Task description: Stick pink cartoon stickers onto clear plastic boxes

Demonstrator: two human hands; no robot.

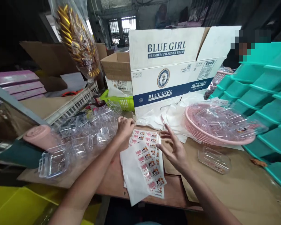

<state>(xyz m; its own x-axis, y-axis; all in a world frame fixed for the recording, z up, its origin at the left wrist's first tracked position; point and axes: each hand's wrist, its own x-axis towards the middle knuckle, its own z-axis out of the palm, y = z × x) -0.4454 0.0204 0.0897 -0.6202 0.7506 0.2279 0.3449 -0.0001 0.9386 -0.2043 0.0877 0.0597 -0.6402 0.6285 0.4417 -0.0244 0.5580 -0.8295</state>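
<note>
Works, seemingly, from sticker sheets [152, 161] central on the tabletop [110, 175]. Curls the left hand [125, 126] near their far left corner, impossible to tell whether clamped on anything; holds the right hand's [175, 149] grip apart, seemingly with a pink strip [162, 119] at one fingertip. Likely calls for a light pinch. Note clear packs [220, 120] heaped in the pink basket [199, 132], right; loose clear boxes [84, 131], left.

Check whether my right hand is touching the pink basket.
Apart. The head view shows white paper in the gap between the right hand and the near side of the pink basket.
</note>
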